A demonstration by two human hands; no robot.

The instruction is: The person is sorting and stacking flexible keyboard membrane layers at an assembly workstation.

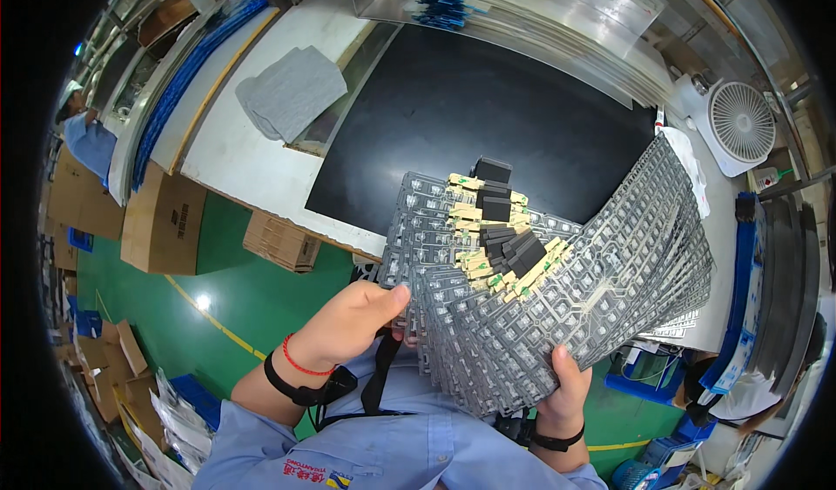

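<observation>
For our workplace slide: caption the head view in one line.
Both hands, left hand and right hand, fan grey membrane sheets above a black mat.

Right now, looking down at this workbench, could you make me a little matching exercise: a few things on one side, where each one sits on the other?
Things:
1. grey folded cloth
2. white desk fan
3. fanned stack of grey membrane sheets
4. brown cardboard boxes

Places:
A. held between the left hand and the right hand
B. on the green floor beside the bench
C. on the white bench top, left of the black mat
D. at the right end of the bench

Pairs: 1-C, 2-D, 3-A, 4-B
</observation>
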